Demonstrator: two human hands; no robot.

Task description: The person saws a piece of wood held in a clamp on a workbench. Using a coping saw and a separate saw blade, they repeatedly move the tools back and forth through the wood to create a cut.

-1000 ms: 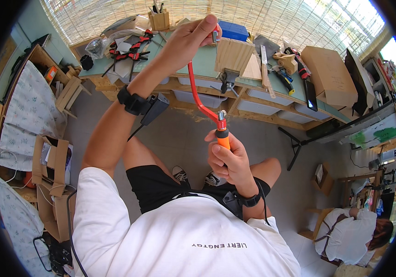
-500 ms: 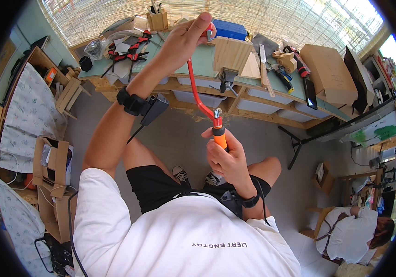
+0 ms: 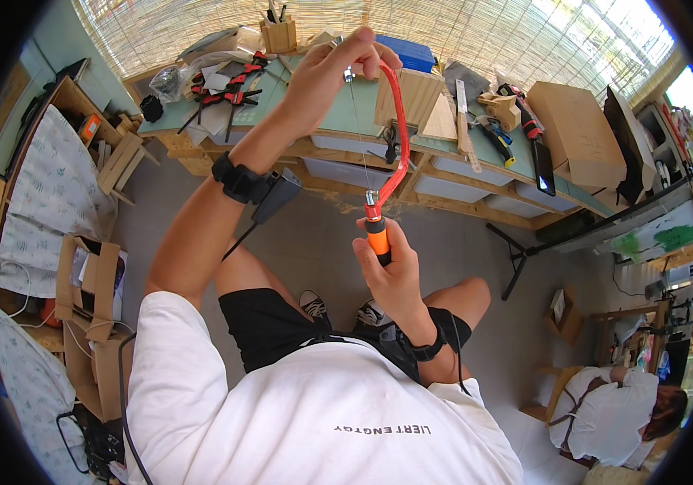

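Between my hands is a coping saw with a bowed red frame (image 3: 403, 133) and an orange-and-black handle (image 3: 377, 237). A thin blade or wire runs down the left side of the bow, between its two metal end fittings. My right hand (image 3: 393, 263) is wrapped round the handle. At the far end my left hand (image 3: 345, 66) grips the frame by the end fitting, its fingers bent over the red bar. Just behind the bow, a light wooden block (image 3: 421, 90) stands at the bench edge, partly covered by the frame, with a dark clamp (image 3: 384, 148) below it.
On the green-topped workbench (image 3: 338, 113) lie red-and-black clamps (image 3: 237, 85), a blue box (image 3: 405, 54), a ruler (image 3: 464, 121), pliers (image 3: 498, 141), a phone (image 3: 544, 166) and a cardboard box (image 3: 577, 133). A tripod leg (image 3: 515, 263) stands on the floor. Another person (image 3: 609, 412) sits at lower right.
The saw has been turned about its length: its red bow has swung from the left side to the right, and the thin blade now shows. The right hand has shifted slightly left with the handle.
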